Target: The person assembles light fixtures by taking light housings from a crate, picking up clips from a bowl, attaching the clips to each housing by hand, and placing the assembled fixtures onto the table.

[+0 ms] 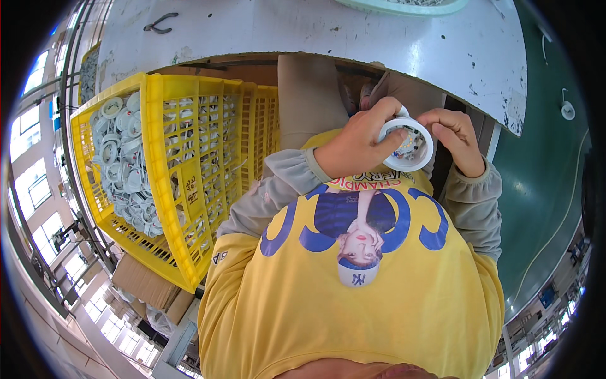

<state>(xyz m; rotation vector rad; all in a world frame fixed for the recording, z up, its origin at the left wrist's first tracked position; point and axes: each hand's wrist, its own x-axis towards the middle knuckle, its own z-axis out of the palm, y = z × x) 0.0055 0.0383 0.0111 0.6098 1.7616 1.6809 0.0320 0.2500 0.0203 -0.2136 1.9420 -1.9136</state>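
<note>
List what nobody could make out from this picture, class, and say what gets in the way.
- Head view: the underside of the white ring, hidden by the ring itself; part of its inside, covered by the left hand's thumb.
- Head view: whether the right hand pinches anything; its own fingers hide this.
- Head view: the rest of the pale green bowl, cut off by the top edge.

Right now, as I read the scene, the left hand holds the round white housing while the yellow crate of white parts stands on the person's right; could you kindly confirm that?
Not quite: the head view shows the yellow crate of white parts on the person's left. The left hand does hold the round white housing.
</note>
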